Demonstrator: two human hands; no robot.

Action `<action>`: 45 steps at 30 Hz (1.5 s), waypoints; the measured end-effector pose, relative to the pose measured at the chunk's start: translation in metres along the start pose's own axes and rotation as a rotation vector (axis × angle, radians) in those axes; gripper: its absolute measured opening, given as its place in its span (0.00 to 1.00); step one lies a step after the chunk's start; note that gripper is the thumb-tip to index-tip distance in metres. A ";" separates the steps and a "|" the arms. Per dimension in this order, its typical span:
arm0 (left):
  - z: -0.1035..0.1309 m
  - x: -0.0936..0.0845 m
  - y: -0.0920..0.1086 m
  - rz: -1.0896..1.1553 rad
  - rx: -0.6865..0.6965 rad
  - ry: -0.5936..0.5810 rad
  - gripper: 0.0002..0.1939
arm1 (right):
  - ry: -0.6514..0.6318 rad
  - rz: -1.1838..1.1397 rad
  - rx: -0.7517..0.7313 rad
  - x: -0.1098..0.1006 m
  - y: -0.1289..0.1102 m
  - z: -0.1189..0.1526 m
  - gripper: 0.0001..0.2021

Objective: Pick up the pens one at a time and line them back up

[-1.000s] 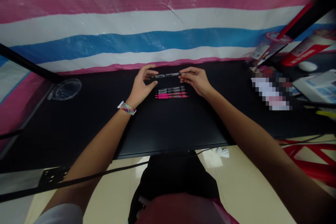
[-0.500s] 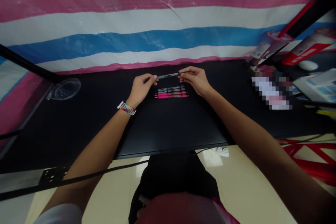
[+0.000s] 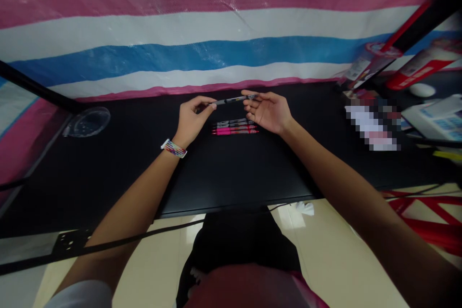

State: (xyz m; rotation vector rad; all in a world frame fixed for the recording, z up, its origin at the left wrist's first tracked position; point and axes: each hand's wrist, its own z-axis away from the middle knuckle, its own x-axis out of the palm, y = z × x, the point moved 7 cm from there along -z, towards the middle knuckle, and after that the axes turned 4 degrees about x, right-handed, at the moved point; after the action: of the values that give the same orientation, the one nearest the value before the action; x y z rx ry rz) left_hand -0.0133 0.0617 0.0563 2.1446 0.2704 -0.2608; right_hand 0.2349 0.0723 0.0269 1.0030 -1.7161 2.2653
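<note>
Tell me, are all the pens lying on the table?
No, one dark pen is held up between the left hand and right hand.

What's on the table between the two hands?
In the head view, a row of pens, two dark and two pink, lies between the left hand and right hand.

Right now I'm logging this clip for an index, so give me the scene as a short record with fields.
Left hand: pinches the left end of a grey pen, held level above the table.
Right hand: palm turned up, fingers loosely open, fingertips at the pen's right end.
Pens lying on table: two dark pens and two pink pens, side by side in a row under the held pen.
Left wrist: multicoloured band.
Table: black top.
Far left: clear plastic lid.
Backdrop: pink, white and blue striped sheet.
</note>
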 end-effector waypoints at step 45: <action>0.002 0.000 0.010 -0.068 0.041 0.001 0.09 | 0.097 -0.036 -0.111 -0.001 0.000 0.000 0.10</action>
State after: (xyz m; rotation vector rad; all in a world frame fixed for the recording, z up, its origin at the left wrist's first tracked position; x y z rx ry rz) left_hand -0.0104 0.0542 0.0631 2.1783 0.3411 -0.3069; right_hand 0.2352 0.0725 0.0266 0.8792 -1.7469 2.1336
